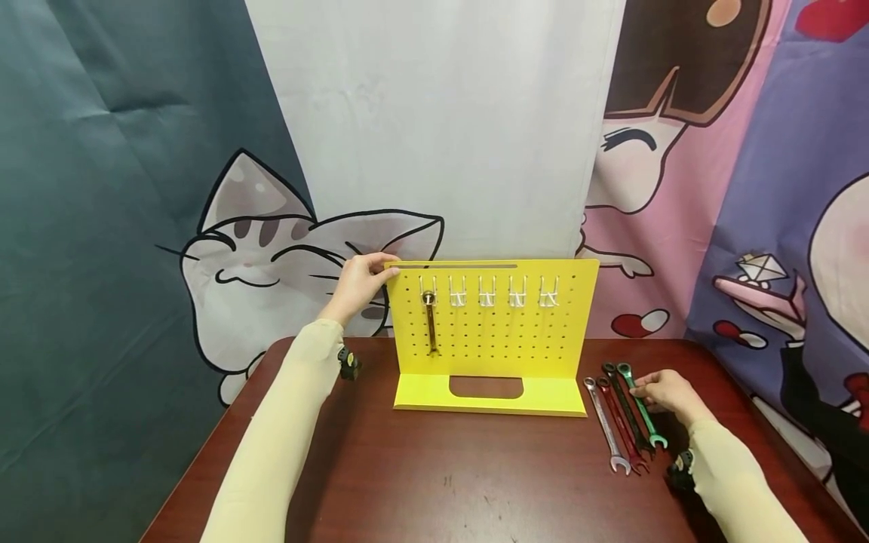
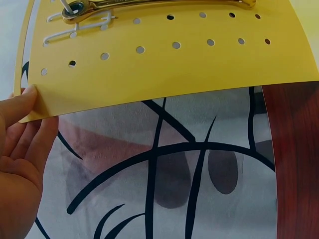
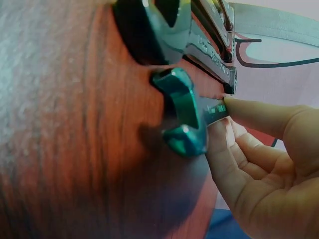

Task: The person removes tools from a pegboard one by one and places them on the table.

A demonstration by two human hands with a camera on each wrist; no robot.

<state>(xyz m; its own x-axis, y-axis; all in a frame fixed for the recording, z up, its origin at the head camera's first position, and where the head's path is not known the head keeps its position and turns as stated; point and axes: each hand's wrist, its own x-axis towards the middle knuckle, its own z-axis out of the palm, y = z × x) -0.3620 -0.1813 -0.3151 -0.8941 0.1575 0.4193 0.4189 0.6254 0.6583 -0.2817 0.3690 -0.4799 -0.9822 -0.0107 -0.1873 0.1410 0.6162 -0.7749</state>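
Note:
My left hand (image 1: 361, 283) pinches the top left corner of the yellow pegboard (image 1: 489, 354), thumb in front and fingers behind. On the leftmost white hook hangs a gold wrench (image 1: 431, 324), ring end up. At the table's right my right hand (image 1: 668, 394) pinches the shaft of a green wrench (image 1: 641, 407) between thumb and fingers; its open end (image 3: 187, 117) points toward the right wrist camera. Beside it lie a black wrench (image 1: 630, 411), a red wrench (image 1: 621, 426) and a silver wrench (image 1: 606, 426), side by side.
Several white double hooks (image 1: 487, 292) line the board's upper part, to the right of the gold wrench. The board's base has a cut-out slot and stands on the dark red wooden table (image 1: 434, 483). A printed cartoon curtain (image 1: 441, 113) hangs behind.

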